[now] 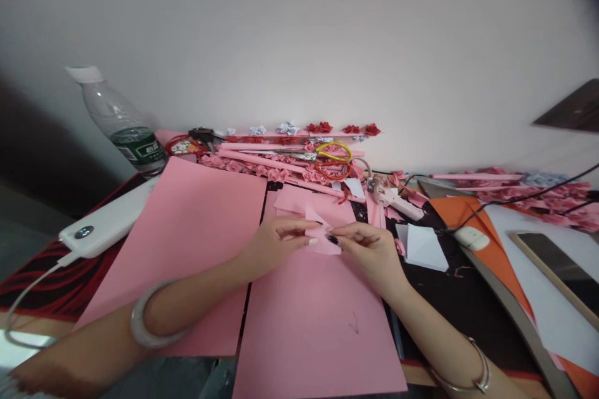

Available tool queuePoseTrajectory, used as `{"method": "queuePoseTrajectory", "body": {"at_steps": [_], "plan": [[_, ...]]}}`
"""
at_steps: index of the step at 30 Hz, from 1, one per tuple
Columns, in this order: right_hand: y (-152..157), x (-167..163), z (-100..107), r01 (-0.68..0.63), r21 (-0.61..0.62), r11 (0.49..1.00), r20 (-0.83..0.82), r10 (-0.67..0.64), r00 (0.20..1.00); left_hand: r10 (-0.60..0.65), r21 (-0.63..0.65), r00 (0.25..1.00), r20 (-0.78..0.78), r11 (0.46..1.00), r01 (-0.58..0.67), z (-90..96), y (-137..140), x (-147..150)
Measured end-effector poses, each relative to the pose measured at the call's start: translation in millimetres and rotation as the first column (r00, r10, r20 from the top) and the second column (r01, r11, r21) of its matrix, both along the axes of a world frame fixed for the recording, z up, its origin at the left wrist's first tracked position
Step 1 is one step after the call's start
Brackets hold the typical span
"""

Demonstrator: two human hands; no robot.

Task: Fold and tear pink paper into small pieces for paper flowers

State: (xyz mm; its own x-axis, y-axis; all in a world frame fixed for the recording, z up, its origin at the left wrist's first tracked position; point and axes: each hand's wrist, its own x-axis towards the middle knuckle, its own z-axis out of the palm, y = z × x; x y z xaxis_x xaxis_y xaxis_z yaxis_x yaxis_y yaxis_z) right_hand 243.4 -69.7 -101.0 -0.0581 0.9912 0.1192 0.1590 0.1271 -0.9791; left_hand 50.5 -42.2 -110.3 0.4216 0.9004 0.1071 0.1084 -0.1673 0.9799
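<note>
A small piece of pink paper (322, 243) is pinched between both my hands above the pink sheets. My left hand (285, 239) grips its left side with thumb and forefinger. On its right side, my right hand (367, 249) closes thumb and fingertips on the paper's edge. Under my hands lies a large pink sheet (318, 330), with a second large pink sheet (196, 218) to its left. A smaller pink piece (290, 201) rests just behind my fingers.
Behind are scissors (334, 159), rolled pink paper sticks (262, 163) and red paper flowers (320, 128). A glue gun (397, 199), white paper squares (425, 248), a mouse (472, 238) and a phone (556, 262) lie right. A bottle (116, 118) and white power bank (107, 218) stand left.
</note>
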Motion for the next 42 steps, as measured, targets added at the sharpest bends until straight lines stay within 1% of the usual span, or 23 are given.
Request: {"method": "queuePoseTrajectory", "body": {"at_steps": [5, 9, 12, 15, 17, 21, 24, 26, 30, 32, 36, 39, 42], "plan": [[0.9, 0.8, -2.5, -0.077, -0.058, 0.995, -0.065, 0.074, 0.995, 0.009, 0.053, 0.996, -0.085, 0.999, -0.005, -1.2, 0.6, -1.1], [1.4, 1.9, -4.1, -0.063, -0.075, 0.995, -0.038, 0.060, 0.997, 0.014, 0.165, 0.981, -0.195, 0.986, 0.019, -1.9, 0.9, -1.6], [1.1, 2.2, -3.1, -0.066, -0.095, 0.993, -0.054, 0.061, 0.997, 0.031, 0.288, 0.964, -0.263, 0.957, 0.048, -1.2, 1.5, -2.4], [0.9, 1.4, -1.6, -0.096, -0.118, 0.988, -0.129, 0.081, 0.988, 0.067, 0.407, 0.964, -0.259, 0.912, 0.046, 0.4, 1.4, -3.3], [1.1, 0.5, -1.5, -0.115, -0.133, 0.984, -0.181, 0.090, 0.979, 0.051, 0.429, 0.969, -0.240, 0.901, 0.058, 1.7, 0.7, -3.6], [2.1, -0.1, -3.8, -0.120, -0.155, 0.981, -0.225, 0.083, 0.971, -0.055, 0.388, 0.978, -0.203, 0.912, 0.132, 3.6, -1.1, -2.5], [2.3, 0.3, -5.8, -0.121, -0.162, 0.979, -0.241, 0.080, 0.967, -0.080, 0.340, 0.982, -0.171, 0.931, 0.135, 3.9, -1.7, -1.4], [2.1, 0.2, -5.8, -0.122, -0.169, 0.978, -0.246, 0.078, 0.966, -0.106, 0.283, 0.984, -0.145, 0.948, 0.144, 3.9, -2.0, -1.1], [1.1, -1.2, -2.1, -0.125, -0.167, 0.978, -0.205, 0.089, 0.975, -0.192, 0.121, 0.977, -0.096, 0.972, 0.203, 3.0, -2.5, -0.7], [0.9, -1.9, 0.0, -0.138, -0.156, 0.978, -0.167, 0.112, 0.980, -0.187, 0.075, 0.976, -0.110, 0.978, 0.196, 2.5, -2.4, -0.4], [1.6, -2.4, 1.5, -0.144, -0.124, 0.982, -0.093, 0.133, 0.987, -0.192, 0.038, 0.969, -0.157, 0.979, 0.200, 4.0, -1.7, 0.6], [2.1, -2.7, 1.3, -0.136, -0.132, 0.982, -0.052, 0.130, 0.990, -0.213, 0.018, 0.963, -0.165, 0.976, 0.219, 5.7, -1.1, 1.2], [1.8, -3.6, 1.7, -0.136, -0.155, 0.978, -0.035, 0.133, 0.991, -0.205, 0.000, 0.960, -0.191, 0.978, 0.209, 5.8, -0.6, 1.6]]}}
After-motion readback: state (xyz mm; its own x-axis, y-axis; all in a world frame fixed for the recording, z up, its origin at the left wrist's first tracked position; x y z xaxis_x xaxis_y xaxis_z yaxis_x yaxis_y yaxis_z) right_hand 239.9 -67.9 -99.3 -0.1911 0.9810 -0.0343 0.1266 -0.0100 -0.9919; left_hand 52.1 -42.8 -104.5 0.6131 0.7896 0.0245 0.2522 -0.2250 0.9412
